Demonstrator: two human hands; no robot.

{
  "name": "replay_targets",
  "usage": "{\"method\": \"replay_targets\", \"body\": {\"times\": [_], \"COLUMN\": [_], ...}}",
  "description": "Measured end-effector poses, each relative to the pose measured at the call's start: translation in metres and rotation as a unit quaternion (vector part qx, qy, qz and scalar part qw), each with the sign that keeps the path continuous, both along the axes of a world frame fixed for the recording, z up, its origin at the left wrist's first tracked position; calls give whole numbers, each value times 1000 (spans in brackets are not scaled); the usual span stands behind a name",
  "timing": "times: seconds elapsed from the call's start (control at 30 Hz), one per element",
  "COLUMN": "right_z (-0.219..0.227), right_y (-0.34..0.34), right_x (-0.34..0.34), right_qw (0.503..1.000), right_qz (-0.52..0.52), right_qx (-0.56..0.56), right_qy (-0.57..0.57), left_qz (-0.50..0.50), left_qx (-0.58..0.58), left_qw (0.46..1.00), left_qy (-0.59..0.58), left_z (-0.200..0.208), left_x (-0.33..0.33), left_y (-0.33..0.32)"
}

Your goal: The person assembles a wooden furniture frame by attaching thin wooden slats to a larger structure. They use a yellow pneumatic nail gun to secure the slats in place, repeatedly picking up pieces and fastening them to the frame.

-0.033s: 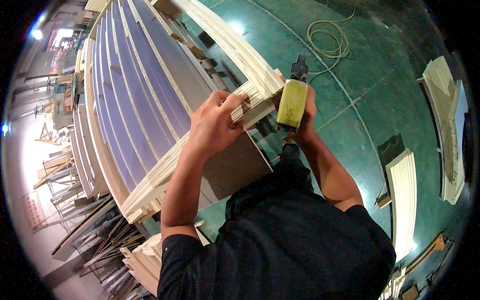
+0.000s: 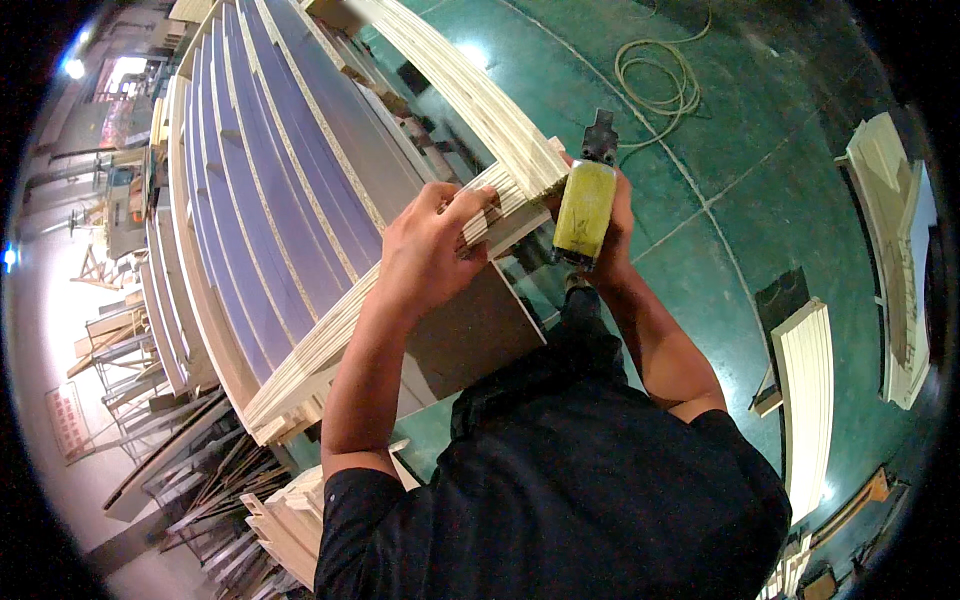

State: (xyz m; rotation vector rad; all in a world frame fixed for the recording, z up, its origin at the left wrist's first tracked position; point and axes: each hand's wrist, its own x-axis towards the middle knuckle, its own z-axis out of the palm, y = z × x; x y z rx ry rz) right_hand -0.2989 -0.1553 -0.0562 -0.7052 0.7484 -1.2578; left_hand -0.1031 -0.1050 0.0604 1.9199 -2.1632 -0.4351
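My left hand is closed over the ribbed pale wood moulding along the near side of a large frame, close to its right corner. My right hand grips a yellow and black nail gun, which is held at the outside of that corner. The gun's body hides most of the right fingers, so the trigger cannot be made out. At the corner the near moulding meets a second ribbed moulding that runs away from me.
Purple-blue panels with lengthwise strips lie inside the frame. A coiled hose rests on the green floor. Pale boards and more mouldings lie at the right. Stacked wood lengths crowd the lower left.
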Motion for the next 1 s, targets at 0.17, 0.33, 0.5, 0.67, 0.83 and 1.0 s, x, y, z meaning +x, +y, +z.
{"method": "replay_targets", "body": {"times": [0.17, 0.33, 0.5, 0.67, 0.83, 1.0], "right_z": [-19, -18, -22, -26, 12, 109], "right_y": [-1, 2, 1, 9, 11, 23], "right_x": [8, 6, 15, 4, -12, -62], "right_qw": [989, 997, 989, 994, 873, 897], "right_qz": [-51, -10, -67, -107, -126, 22], "right_qx": [-62, 7, 12, 19, -239, -14], "right_qy": [126, 77, 131, -2, 406, 442], "left_qz": [-17, -95, -307, -358, -416, -402], "left_qx": [-2, 123, 37, -135, -3, 24], "left_qw": [1000, 984, 951, 915, 907, 913], "left_qy": [-21, 89, 7, -127, -61, -66], "left_z": [-3, 4, 14, 21, 7, 5], "left_x": [-1, 30, 66, 36, 41, 38], "left_y": [1, -15, -68, -123, -151, -155]}}
